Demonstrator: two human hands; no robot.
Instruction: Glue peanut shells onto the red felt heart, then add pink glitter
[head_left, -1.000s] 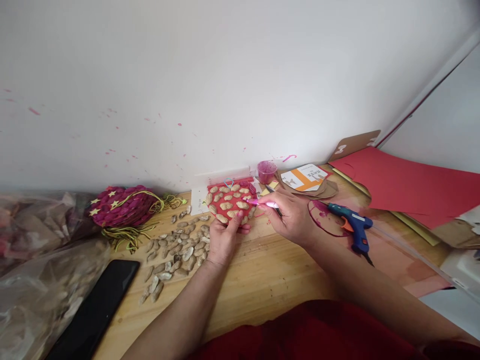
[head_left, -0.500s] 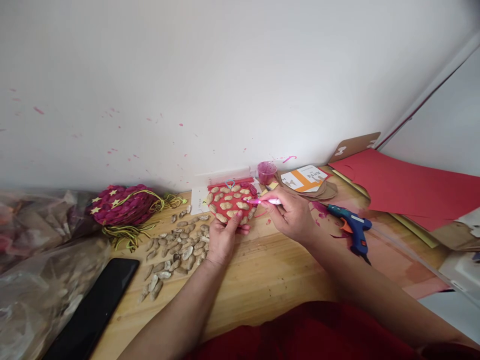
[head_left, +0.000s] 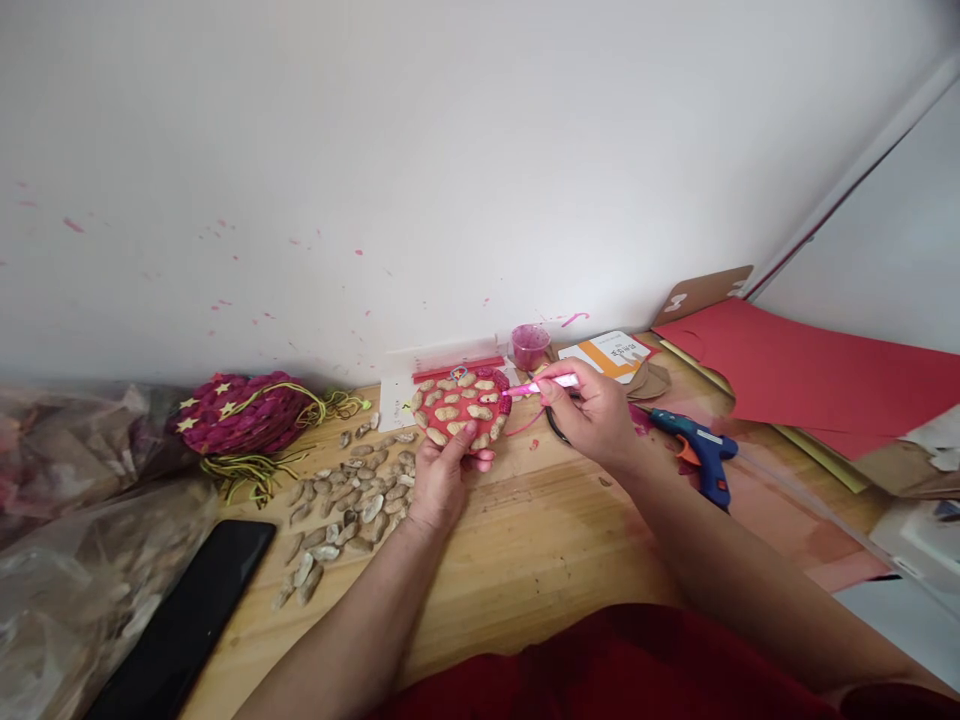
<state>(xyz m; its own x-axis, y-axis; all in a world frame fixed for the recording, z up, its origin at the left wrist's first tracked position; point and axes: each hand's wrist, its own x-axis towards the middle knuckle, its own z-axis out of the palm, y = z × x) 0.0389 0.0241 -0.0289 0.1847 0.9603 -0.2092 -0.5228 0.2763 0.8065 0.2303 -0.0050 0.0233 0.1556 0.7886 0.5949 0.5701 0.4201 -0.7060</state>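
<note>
My left hand [head_left: 444,472] grips the lower edge of a red round card [head_left: 468,412] covered with peanut shells, its thumb on the front. Along the card's right edge the shells are coloured magenta; the others are natural tan. My right hand [head_left: 594,412] is closed around a white and pink marker [head_left: 553,384]. The marker's pink tip points left and is at the magenta shells on the right edge; whether it touches them I cannot tell. Left of my left hand lies a heap of loose peanut shells [head_left: 352,500].
Behind the card stands a cup with pink stains [head_left: 530,347]. A blue glue gun [head_left: 705,450] lies to the right, near red paper sheets [head_left: 832,370]. On the left are a magenta shell-covered piece [head_left: 244,412], a black phone [head_left: 199,600] and plastic bags [head_left: 90,560].
My right hand has moved slightly right and up with the marker, whose tip has shifted from a tan shell toward the card's right edge. My left hand keeps its hold.
</note>
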